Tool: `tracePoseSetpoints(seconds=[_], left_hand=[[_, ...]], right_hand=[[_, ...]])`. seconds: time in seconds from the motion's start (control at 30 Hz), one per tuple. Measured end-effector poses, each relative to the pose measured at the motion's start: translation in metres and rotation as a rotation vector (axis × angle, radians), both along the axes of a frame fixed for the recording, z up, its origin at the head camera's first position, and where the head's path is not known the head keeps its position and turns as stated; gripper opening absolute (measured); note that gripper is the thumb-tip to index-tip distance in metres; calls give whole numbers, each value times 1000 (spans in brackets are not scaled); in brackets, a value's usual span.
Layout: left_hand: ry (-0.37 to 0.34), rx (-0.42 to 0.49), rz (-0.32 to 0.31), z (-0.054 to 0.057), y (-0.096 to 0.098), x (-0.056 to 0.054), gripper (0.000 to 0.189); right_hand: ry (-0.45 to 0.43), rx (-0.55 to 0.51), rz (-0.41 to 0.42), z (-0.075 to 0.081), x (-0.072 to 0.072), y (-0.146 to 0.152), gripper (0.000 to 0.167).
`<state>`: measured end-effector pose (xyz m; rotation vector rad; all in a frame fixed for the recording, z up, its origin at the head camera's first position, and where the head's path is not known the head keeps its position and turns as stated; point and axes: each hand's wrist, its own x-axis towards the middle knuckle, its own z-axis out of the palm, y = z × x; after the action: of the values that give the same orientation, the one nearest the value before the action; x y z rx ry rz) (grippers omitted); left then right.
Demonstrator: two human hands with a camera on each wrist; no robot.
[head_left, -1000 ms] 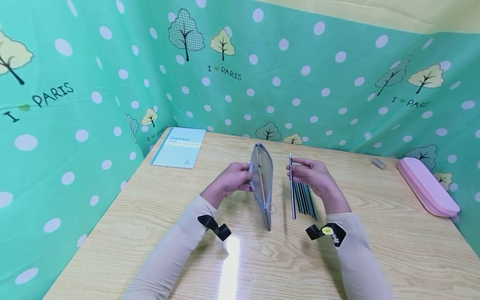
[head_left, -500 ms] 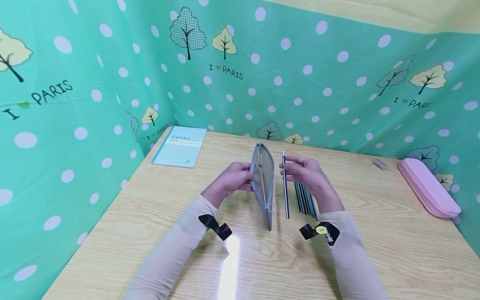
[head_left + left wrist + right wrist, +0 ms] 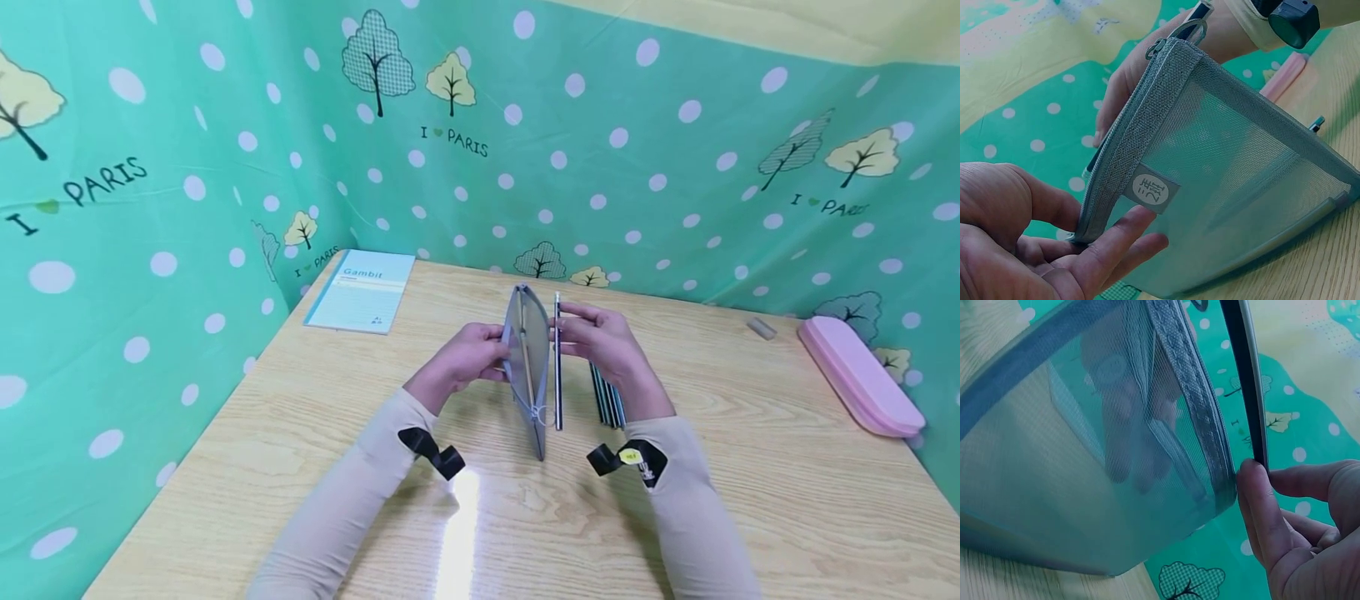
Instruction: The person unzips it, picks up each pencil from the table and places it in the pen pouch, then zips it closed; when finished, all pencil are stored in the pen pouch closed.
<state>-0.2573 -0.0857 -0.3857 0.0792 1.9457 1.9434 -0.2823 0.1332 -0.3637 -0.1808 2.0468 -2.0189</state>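
Observation:
My left hand [image 3: 474, 354] grips the side of a grey-blue mesh zipper pouch [image 3: 537, 350], which stands on edge with its zipped mouth spread apart. Fingers and thumb pinch the pouch's zipper edge beside a small label [image 3: 1150, 189] in the left wrist view. Through the mesh, a slim rod [image 3: 1285, 234] shows along the bottom. With fingertips and thumb, my right hand [image 3: 603, 337] pinches a dark striped pencil [image 3: 558, 383] near its white-tipped end, just right of the pouch mouth. Several dark pencils [image 3: 606, 400] lie on the table, partly hidden beneath the right hand.
A light blue notebook [image 3: 360, 292] lies at the back left of the wooden table [image 3: 300, 467]. At the far right are a pink pencil case [image 3: 862, 375] and a small grey eraser [image 3: 762, 328]. A green printed curtain [image 3: 637, 183] closes off the back and left.
My right hand has moved left with the pencil, from above the other pencils to right beside the pouch. The left hand and pouch have stayed nearly in place.

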Motion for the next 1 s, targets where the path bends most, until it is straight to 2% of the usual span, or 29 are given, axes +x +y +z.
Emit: tracePoseSetpoints(seconds=[0.27,0.63,1.0], left_hand=[[-12,4,12,2,0,0,47],[-9,-3,-5,1,0,-1,49],[-20,-9,13,2,-1,0,48]], right_hand=[[20,-39,-11,2,-2,-4,53],[11,-66,-62,8,-3,-6,53],[44,-22,-62,16,-8,-12,52]])
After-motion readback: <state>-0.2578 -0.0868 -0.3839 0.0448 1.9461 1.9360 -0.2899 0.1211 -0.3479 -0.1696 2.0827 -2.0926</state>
